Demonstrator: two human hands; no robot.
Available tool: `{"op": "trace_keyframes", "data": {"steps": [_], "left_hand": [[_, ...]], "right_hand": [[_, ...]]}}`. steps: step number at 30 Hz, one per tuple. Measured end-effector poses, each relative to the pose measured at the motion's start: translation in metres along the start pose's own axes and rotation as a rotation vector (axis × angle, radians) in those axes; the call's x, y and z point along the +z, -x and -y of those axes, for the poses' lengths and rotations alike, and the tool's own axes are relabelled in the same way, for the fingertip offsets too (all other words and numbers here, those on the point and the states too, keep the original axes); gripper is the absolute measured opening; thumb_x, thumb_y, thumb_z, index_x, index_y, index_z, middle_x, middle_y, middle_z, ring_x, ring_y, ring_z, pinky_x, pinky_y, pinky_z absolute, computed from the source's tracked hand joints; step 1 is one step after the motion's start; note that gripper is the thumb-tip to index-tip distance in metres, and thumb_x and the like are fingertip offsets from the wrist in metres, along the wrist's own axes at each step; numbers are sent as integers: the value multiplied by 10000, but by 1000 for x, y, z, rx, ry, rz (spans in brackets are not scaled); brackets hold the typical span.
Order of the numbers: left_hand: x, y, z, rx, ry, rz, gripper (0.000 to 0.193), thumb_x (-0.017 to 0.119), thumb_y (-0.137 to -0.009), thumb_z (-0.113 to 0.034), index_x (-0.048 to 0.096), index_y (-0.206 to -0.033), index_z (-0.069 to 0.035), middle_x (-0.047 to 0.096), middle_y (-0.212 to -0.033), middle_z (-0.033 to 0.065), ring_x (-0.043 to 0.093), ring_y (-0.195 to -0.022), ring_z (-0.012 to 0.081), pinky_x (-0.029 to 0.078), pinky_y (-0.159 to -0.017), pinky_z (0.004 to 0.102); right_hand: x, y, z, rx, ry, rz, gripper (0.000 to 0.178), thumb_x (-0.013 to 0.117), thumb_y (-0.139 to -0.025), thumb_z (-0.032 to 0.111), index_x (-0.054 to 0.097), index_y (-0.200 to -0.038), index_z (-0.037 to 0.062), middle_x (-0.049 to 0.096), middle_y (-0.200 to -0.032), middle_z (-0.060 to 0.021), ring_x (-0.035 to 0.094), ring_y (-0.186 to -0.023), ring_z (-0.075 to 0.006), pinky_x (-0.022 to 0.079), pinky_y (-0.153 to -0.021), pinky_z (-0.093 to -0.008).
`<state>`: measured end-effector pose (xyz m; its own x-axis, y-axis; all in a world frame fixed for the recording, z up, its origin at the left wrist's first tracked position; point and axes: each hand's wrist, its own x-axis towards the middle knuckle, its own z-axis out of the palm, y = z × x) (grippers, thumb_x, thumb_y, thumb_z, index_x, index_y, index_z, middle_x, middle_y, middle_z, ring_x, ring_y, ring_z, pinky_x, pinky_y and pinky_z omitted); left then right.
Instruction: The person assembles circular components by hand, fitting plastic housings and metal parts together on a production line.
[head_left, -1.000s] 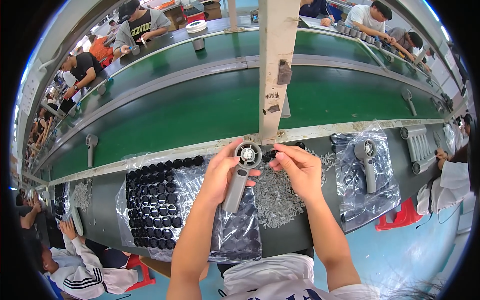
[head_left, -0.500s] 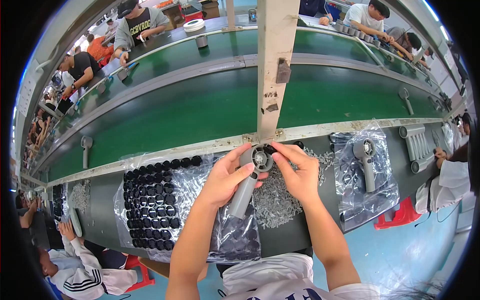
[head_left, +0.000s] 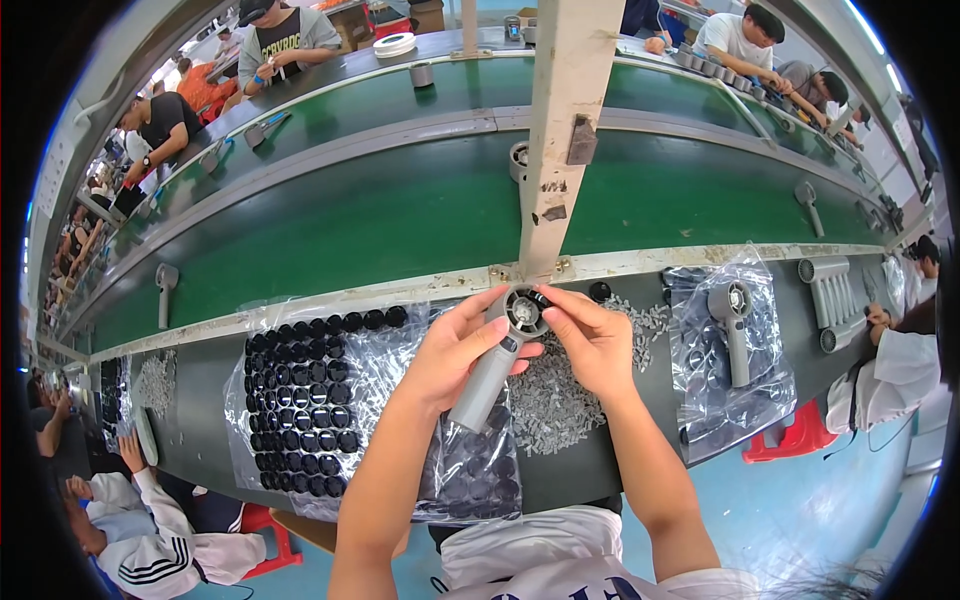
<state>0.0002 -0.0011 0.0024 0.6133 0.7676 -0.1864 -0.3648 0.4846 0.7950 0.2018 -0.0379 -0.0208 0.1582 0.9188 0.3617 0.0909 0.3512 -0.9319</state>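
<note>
That grey handheld fan (head_left: 508, 347) slants, its open round head at the far end showing a pale hub, its handle reaching near and left. A partly hidden black piece (head_left: 540, 297) sits at the head's right rim.

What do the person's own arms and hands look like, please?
The left hand and right hand are gloveless, no rings visible. The left forearm and right forearm are bare, without watch or bracelet; a white sleeve shows beyond the right one.
</note>
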Motion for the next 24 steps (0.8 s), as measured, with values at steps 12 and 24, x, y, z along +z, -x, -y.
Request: {"op": "trace_keyframes", "data": {"steps": [12, 24], "left_hand": [[1, 2, 1, 21, -43, -38, 599, 621, -1029, -143, 361, -1543, 19, 648, -1264, 217, 742, -1015, 356, 657, -804, 373], [2, 3, 0, 23, -148, -58, 620, 616, -1017, -81, 332, -1555, 36, 576, -1363, 217, 741, -1005, 346, 653, -788, 362]], "right_hand": [[-12, -4, 5, 14, 25, 167, 292, 707, -901, -73, 768, -1170, 24, 738, -1227, -148, 682, -1168, -219, 538, -997, -311], [-13, -6, 15, -35, 197, 215, 299, 744, -830, -82, 796, -1096, 44, 761, -1156, -160, 721, -1137, -267, 568, -998, -348]]}}
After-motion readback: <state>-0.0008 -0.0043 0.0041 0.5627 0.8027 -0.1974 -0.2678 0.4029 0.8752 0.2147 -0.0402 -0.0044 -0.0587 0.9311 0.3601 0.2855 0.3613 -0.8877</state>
